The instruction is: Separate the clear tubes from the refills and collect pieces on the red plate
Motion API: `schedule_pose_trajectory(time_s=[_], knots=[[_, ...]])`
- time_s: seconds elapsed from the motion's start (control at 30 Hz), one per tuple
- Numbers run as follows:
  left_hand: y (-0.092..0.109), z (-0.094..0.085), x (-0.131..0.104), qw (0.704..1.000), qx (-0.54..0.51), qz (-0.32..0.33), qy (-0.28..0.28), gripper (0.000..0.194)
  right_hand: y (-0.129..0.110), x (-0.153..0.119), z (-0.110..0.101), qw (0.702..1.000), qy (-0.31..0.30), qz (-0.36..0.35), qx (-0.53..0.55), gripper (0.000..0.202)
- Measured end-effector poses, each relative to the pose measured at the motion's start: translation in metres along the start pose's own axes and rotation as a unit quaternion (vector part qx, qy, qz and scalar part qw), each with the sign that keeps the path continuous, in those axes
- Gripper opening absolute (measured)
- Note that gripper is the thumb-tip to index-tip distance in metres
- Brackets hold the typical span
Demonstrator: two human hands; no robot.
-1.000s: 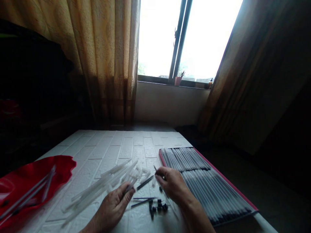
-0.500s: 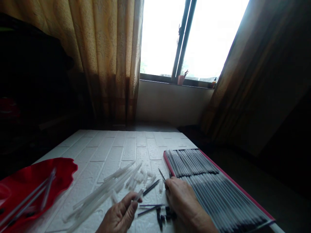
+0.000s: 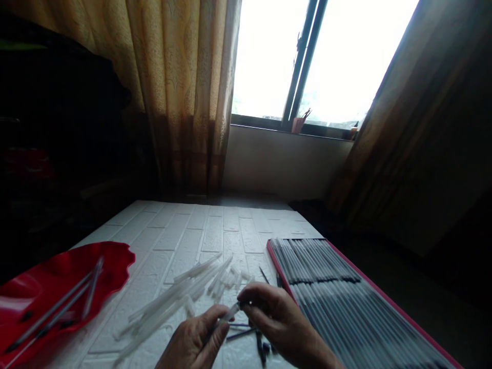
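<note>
My left hand [image 3: 196, 335] pinches a clear plastic pen barrel [image 3: 231, 311] between thumb and fingers. At the barrel's far end, the fingers of my right hand [image 3: 279, 318] are closed on something small and dark, mostly hidden by the fingertips. Thin dark pen refills [image 3: 242, 334] and small black caps [image 3: 262, 348] lie on the table below and beside the right hand. Left of and beyond my hands is a loose pile of long clear tubes [image 3: 169, 302], with shorter clear pieces [image 3: 230, 279] at its right.
On the right, a red-edged box [image 3: 273, 254] holds rows of clear pens with dark ends [image 3: 338, 307]. A red wavy-rimmed dish [image 3: 119, 251] with a few pens stands at the left. The white brick-patterned table [image 3: 226, 220] reaches toward a curtained window with a small cup [image 3: 298, 124] on its sill.
My right hand has moved left from the box's edge to the barrel in my left hand, and its fingers now meet the barrel's end. The view has shifted slightly.
</note>
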State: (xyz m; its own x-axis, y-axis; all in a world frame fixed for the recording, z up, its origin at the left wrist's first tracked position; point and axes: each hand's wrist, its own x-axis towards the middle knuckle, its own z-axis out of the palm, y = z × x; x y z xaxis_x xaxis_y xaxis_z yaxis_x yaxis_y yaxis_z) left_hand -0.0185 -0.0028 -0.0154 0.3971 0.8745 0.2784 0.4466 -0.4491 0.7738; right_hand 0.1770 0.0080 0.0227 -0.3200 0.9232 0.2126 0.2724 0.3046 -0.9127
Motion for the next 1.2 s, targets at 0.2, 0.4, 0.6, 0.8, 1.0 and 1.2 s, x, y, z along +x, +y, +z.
schedule_pose_trajectory(time_s=[0.2, 0.4, 0.6, 0.8, 1.0, 1.2], knots=[[0.004, -0.001, 0.0, 1.0, 0.008, -0.007, -0.016, 0.034, -0.001, 0.0, -0.002, 0.999, 0.006, -0.029, -0.041, 0.011], [0.005, -0.002, 0.001, 1.0, 0.018, -0.011, -0.021, 0.034, 0.001, 0.0, -0.001, 0.996, 0.004, -0.06, -0.068, 0.013], [0.006, -0.003, 0.0, 0.999, 0.033, -0.005, -0.033, 0.03, -0.001, 0.001, -0.003, 0.988, -0.021, -0.097, -0.12, 0.015], [0.004, -0.003, -0.001, 0.998, 0.062, 0.023, -0.016, 0.028, 0.001, 0.003, -0.003, 0.981, -0.039, -0.089, -0.17, 0.015], [0.001, -0.005, -0.001, 0.992, 0.12, 0.03, -0.036, 0.026, 0.002, 0.003, -0.002, 0.961, -0.027, -0.104, -0.253, 0.017], [-0.001, -0.004, -0.003, 0.987, 0.148, 0.044, -0.041, 0.025, 0.011, 0.006, 0.006, 0.928, -0.01, -0.119, -0.354, 0.039]])
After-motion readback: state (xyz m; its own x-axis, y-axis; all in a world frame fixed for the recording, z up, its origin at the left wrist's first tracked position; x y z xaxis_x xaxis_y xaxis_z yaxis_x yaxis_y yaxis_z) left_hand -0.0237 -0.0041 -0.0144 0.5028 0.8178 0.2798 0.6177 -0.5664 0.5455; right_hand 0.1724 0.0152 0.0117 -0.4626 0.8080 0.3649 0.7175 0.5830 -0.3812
